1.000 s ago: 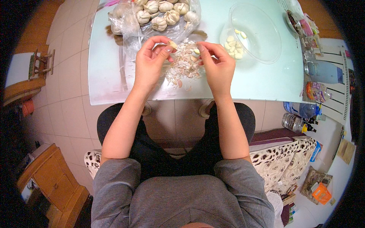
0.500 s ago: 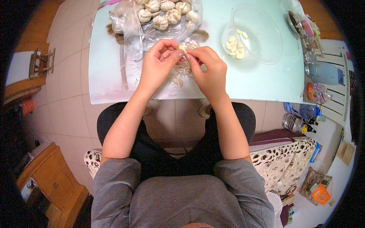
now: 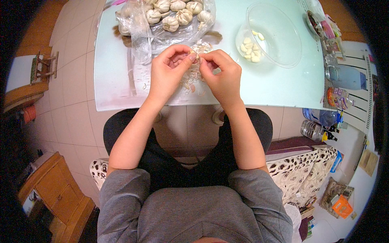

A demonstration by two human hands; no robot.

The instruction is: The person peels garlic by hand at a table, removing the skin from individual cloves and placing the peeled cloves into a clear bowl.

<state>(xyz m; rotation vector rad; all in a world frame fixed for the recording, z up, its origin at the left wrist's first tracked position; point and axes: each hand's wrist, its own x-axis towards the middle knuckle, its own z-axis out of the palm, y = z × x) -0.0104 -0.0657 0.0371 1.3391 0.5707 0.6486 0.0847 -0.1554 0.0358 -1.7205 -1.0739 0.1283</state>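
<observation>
The 2 bare hands meet over the table, close to its near edge. The left hand has 1 small garlic clove pinched between its thumb and pointer finger. The right hand pinches the same clove from the other side, thumb and pointer finger closed on it. Just the tips hold on — the clove is so small that a whole fist would likely hide it. How much skin is on it is too small to tell. Under the hands lies a messy heap of dry skins, so a loose bit would probably drop right there. Past the left hand sits a thin clear bag of whole garlic bulbs — its side is open, maybe so the bulbs are easy to reach. On the right hand's side stands a clear bowl with pale bare cloves inside. It sits apart from the heap, which likely helps keep the skins out of it.
</observation>
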